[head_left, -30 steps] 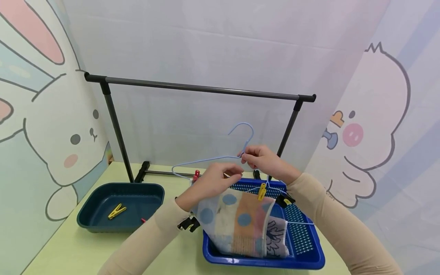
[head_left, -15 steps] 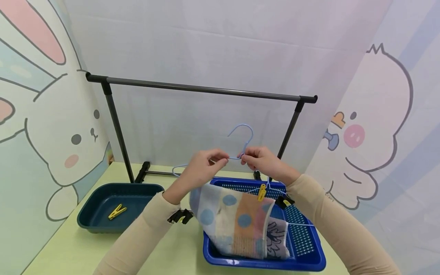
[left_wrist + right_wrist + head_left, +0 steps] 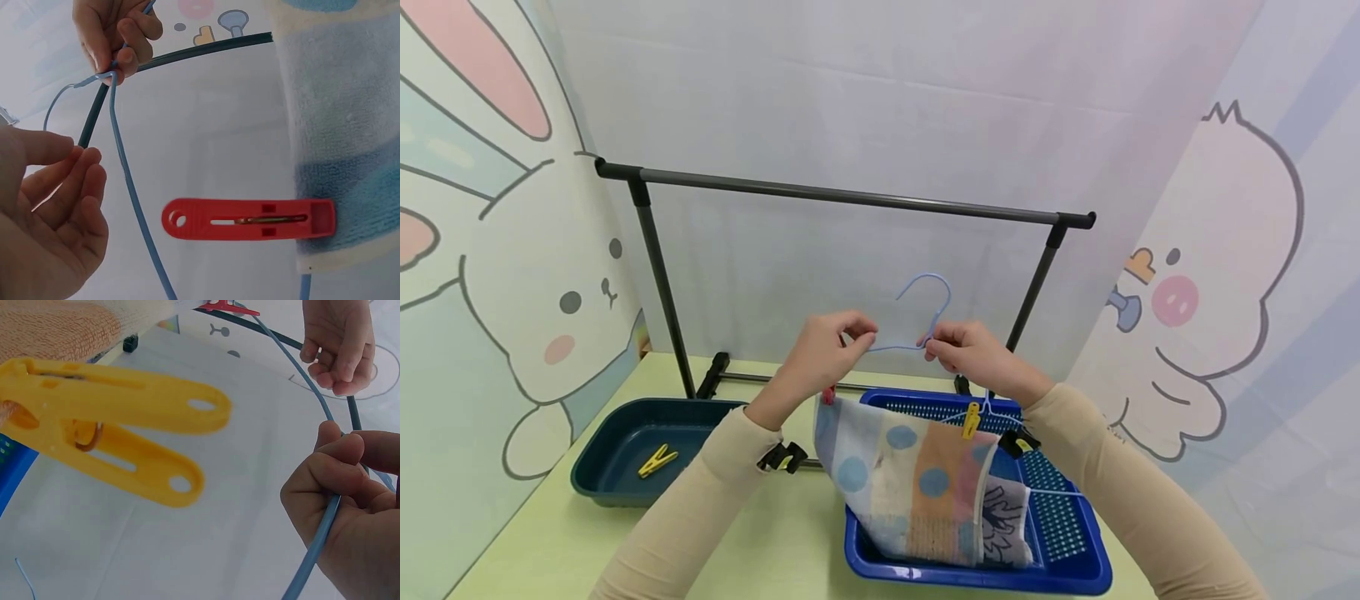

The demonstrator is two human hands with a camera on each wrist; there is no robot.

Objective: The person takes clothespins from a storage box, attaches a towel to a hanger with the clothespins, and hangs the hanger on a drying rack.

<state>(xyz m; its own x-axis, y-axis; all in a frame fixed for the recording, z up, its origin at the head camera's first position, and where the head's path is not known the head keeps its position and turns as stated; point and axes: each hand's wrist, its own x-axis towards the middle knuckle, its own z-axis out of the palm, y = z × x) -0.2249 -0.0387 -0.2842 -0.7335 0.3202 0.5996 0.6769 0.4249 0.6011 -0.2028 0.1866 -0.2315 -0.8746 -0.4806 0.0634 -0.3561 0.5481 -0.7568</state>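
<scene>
My right hand (image 3: pixel 973 354) pinches the neck of a light blue wire hanger (image 3: pixel 951 293) below its hook. A towel with coloured stripes and blue dots (image 3: pixel 887 467) hangs from the hanger. A red clothespin (image 3: pixel 194 219) grips one corner of the towel, and a yellow clothespin (image 3: pixel 125 394) grips its other side. To the left of the hook is my left hand (image 3: pixel 823 354), fingers loosely curled and thumb near the fingertips. In the left wrist view the hanger wire passes beside those fingers, apart from them.
Behind the hands stands a black rack with a horizontal bar (image 3: pixel 850 195). A blue basket (image 3: pixel 977 577) holds a grey patterned cloth (image 3: pixel 1003 521) and another hanger (image 3: pixel 987 406). A dark green tray (image 3: pixel 617 497) at left holds a yellow clothespin (image 3: pixel 658 460).
My left hand has moved left and slightly upward, away from the hanger's neck. The right hand keeps its pinch on the hanger in nearly the same place.
</scene>
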